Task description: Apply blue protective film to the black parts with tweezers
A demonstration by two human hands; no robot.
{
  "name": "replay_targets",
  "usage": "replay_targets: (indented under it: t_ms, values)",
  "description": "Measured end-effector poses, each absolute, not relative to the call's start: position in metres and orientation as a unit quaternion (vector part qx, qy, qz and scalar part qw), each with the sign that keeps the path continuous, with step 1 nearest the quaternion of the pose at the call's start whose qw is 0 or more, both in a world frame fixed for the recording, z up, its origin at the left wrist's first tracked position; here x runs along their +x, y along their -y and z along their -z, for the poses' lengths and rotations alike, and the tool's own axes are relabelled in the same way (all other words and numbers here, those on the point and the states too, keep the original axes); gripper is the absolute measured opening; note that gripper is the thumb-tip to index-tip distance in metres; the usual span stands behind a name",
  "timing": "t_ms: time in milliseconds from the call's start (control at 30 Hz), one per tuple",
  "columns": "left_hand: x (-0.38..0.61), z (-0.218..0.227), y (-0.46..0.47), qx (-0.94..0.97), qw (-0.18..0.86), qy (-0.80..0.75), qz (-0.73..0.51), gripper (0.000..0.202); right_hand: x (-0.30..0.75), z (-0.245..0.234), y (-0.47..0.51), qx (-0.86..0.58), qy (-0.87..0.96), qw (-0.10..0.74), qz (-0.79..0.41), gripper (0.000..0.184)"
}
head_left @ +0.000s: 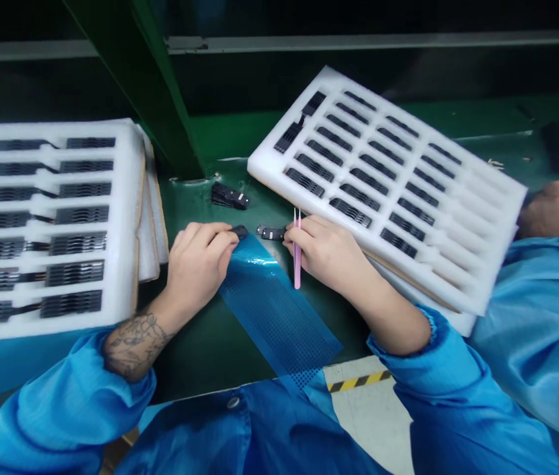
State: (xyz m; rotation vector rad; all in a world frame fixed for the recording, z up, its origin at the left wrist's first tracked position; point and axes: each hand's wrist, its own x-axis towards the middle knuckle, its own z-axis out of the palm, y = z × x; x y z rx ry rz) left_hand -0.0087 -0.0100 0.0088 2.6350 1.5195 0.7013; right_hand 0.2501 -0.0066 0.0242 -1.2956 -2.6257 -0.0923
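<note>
Two small black pieces lay between the person's hands, low over the green bench [190, 359]. The left hand [203, 258] had its grip pressed together on the left black piece [240, 231], thumb and forefinger closed at its near end; the far end of a perforated blue film [284, 316] met it there, though whether the two were joined could not be told. The right hand [326, 254] had its grip closed around pink tweezers [297, 260], fingertips also at one end of the right black piece [272, 232]; how firmly that piece was pinched could not be told. Key relation: the right black piece lay directly left of the right grip, its long axis running across toward the left grip, a short gap before the left black piece. Right hand nearer to it, touching. The tweezers stood crosswise to that axis, tips apart, pointing away from the person and past the piece. A stack of black pieces [230, 196] rested beyond both hands, long axis mostly sideways, left hand nearer. Loaded white foam trays flanked the work: left tray [128, 198], right tray [265, 158] set aslant. A co-worker's hand [551, 208] was at far right.
</note>
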Motion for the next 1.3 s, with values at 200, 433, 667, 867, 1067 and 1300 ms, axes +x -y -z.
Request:
replay_targets:
  t_ms: [200,433,667,867,1067,1300]
  values:
    - [-0.012,-0.009,0.010,0.849,0.006,-0.497,-0.180,0.020,0.250,-0.021,0.006,-0.444,0.888,0.120,0.010,0.020]
    - [-0.017,-0.015,0.014,0.874,0.029,-0.467,-0.130,0.045,0.245,-0.020,0.008,-0.379,0.881,0.271,-0.083,0.007]
    - [-0.020,-0.017,0.016,0.864,0.029,-0.474,-0.164,0.036,0.233,-0.017,0.016,-0.281,0.920,0.202,-0.183,0.026]
    - [-0.023,-0.024,0.036,0.885,-0.026,-0.428,-0.182,0.035,0.236,-0.021,0.020,-0.344,0.912,0.172,-0.146,0.024]
    - [-0.018,-0.017,0.036,0.874,0.060,-0.445,-0.186,0.036,0.238,-0.022,0.025,-0.377,0.860,0.221,-0.264,0.028]
    - [-0.017,-0.015,0.034,0.799,0.238,-0.481,-0.269,0.029,0.237,-0.023,0.025,-0.371,0.833,0.256,-0.321,0.034]
